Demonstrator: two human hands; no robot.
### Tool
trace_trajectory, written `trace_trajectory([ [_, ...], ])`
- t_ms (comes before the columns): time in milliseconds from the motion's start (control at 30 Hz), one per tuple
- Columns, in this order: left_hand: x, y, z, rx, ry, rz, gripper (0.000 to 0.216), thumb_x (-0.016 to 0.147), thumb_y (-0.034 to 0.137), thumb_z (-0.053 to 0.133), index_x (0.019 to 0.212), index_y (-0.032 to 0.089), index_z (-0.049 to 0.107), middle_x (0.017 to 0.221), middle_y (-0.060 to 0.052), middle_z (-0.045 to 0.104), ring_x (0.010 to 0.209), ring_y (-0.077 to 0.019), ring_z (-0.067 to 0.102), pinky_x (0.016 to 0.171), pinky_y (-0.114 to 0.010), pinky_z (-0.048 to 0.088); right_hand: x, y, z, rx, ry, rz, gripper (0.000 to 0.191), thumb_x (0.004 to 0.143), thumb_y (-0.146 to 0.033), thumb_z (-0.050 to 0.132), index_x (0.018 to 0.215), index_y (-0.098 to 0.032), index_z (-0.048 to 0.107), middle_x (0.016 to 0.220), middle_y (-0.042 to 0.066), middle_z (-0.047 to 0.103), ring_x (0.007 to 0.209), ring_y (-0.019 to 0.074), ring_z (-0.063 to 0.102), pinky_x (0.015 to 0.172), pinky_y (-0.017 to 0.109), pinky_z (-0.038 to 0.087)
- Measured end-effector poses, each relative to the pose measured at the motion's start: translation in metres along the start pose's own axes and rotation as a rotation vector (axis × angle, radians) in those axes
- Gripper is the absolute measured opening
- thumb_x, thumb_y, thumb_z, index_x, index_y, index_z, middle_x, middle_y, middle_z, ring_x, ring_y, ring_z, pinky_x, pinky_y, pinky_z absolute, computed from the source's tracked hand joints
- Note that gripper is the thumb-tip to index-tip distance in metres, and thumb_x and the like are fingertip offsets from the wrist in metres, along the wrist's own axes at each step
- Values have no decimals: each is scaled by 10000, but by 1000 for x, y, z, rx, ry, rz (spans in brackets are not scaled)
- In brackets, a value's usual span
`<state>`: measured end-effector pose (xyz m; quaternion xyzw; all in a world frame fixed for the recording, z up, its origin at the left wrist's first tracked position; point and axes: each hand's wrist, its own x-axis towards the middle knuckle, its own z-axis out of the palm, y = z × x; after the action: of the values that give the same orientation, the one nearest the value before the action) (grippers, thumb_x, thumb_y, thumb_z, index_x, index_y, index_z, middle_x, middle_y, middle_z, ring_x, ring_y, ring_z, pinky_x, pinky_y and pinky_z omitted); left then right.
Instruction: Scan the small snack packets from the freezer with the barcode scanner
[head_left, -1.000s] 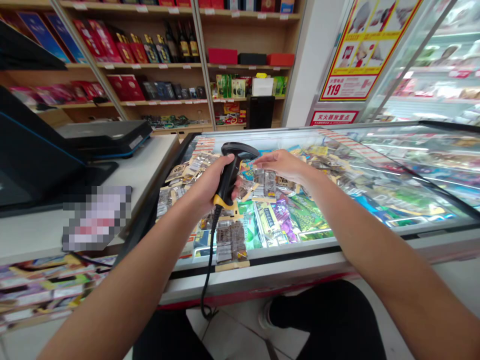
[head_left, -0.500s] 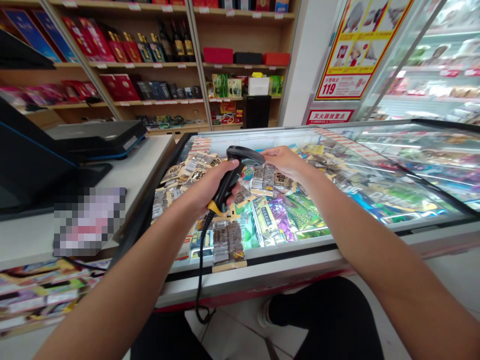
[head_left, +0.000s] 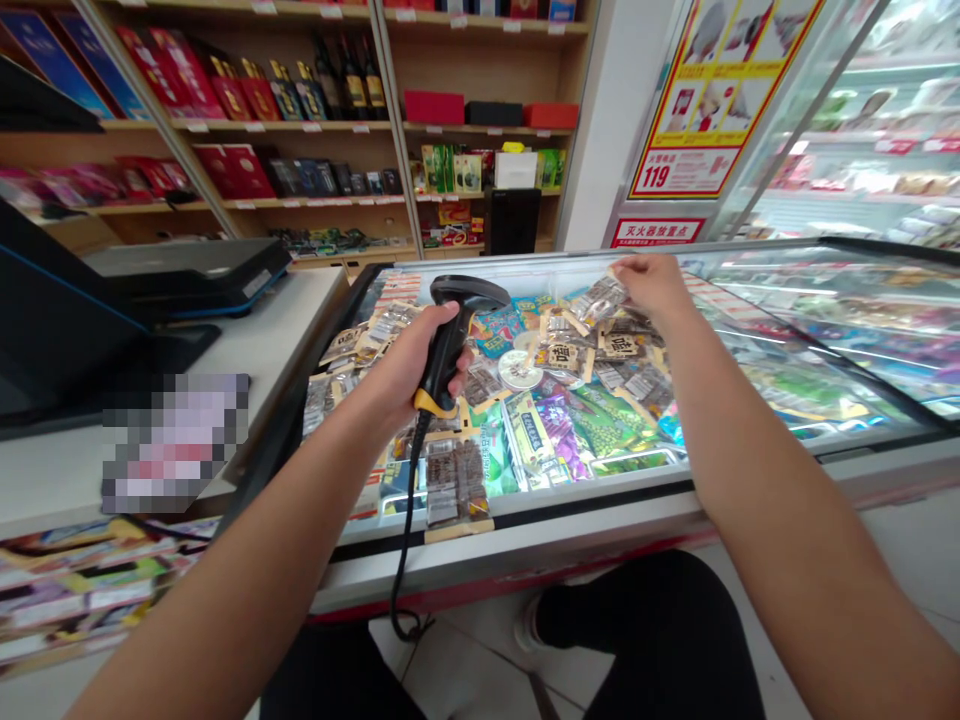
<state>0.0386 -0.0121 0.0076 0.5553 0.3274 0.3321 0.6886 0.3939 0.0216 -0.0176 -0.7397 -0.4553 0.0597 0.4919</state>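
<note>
My left hand is wrapped round the grip of a black and yellow barcode scanner, its head pointing right and its cable hanging over the front edge. Farther right, my right hand pinches the corner of a clear snack packet with brown contents, tilted above the pile. Beneath both hands, many similar packets lie on the glass top of a freezer chest. A round white lid-like item shows among them, beside green and purple bags. One packet lies apart near the front rim.
At the left stands a counter with a dark flat-topped device and a blurred-out item. Shelves of boxes and bottles line the back. The freezer's front rim runs in front of my legs.
My right hand has moved right, away from the scanner head, carrying the packet over the pile. The scanner has shifted slightly left and up in my left hand.
</note>
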Motion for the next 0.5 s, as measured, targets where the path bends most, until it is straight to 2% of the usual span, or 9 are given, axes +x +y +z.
trace_trajectory([
  [100, -1, 1, 1, -2, -3, -3, 301, 898, 481, 515, 907, 183, 560, 566, 32, 509, 373, -99, 448, 345, -204, 289, 3, 11, -16, -178, 60, -6, 91, 863, -118, 646, 860, -110, 736, 1024, 218, 731, 1016, 296, 649, 954, 477, 455],
  [167, -2, 2, 1, -4, 4, -4, 291, 905, 472, 510, 909, 184, 558, 564, 32, 511, 373, -99, 449, 348, -202, 301, 0, 7, -17, -273, 100, -33, 112, 843, -99, 658, 915, -104, 743, 1100, 256, 712, 1184, 355, 589, 1061, 547, 357],
  [233, -2, 3, 1, -16, 20, 6, 284, 904, 467, 523, 904, 185, 555, 563, 33, 515, 372, -96, 446, 358, -202, 325, -9, -7, -6, -309, 80, -126, 206, 866, -134, 653, 1049, -107, 743, 1179, 249, 697, 1240, 355, 554, 1098, 547, 320],
  [267, -2, 4, 1, -24, 30, 12, 282, 901, 466, 531, 900, 185, 554, 561, 33, 516, 371, -95, 446, 364, -203, 337, -16, -17, 3, -304, 32, -196, 236, 893, -171, 641, 1102, -123, 740, 1194, 221, 702, 1214, 329, 572, 1090, 508, 346],
  [300, -2, 4, 0, -33, 40, 19, 277, 901, 464, 535, 898, 187, 552, 559, 34, 516, 370, -95, 448, 368, -204, 345, -27, -27, 14, -280, -55, -274, 234, 917, -215, 631, 1109, -140, 741, 1151, 182, 725, 1095, 288, 630, 1033, 452, 410],
  [367, 0, 4, -1, -50, 57, 31, 269, 904, 461, 535, 895, 192, 546, 556, 36, 514, 370, -98, 457, 369, -205, 350, -54, -48, 40, -221, -276, -372, 204, 934, -357, 648, 1005, -205, 764, 963, 77, 765, 858, 219, 684, 839, 345, 505],
  [400, 0, 4, -1, -57, 67, 36, 268, 904, 463, 537, 895, 195, 543, 555, 37, 515, 371, -100, 462, 368, -205, 348, -70, -57, 54, -206, -442, -411, 269, 945, -431, 633, 996, -201, 761, 951, 87, 766, 841, 233, 692, 794, 353, 512],
  [433, 1, 3, -2, -63, 77, 41, 272, 902, 470, 542, 898, 198, 542, 555, 38, 516, 370, -102, 466, 366, -206, 344, -86, -64, 66, -224, -544, -445, 354, 942, -517, 619, 1016, -198, 755, 973, 105, 765, 855, 258, 698, 780, 371, 516],
  [500, 3, 3, -4, -73, 98, 45, 291, 896, 491, 556, 907, 200, 545, 555, 39, 520, 368, -103, 468, 363, -207, 341, -114, -75, 87, -328, -641, -471, 515, 884, -635, 646, 1111, -180, 728, 1094, 165, 749, 963, 338, 696, 784, 424, 521],
])
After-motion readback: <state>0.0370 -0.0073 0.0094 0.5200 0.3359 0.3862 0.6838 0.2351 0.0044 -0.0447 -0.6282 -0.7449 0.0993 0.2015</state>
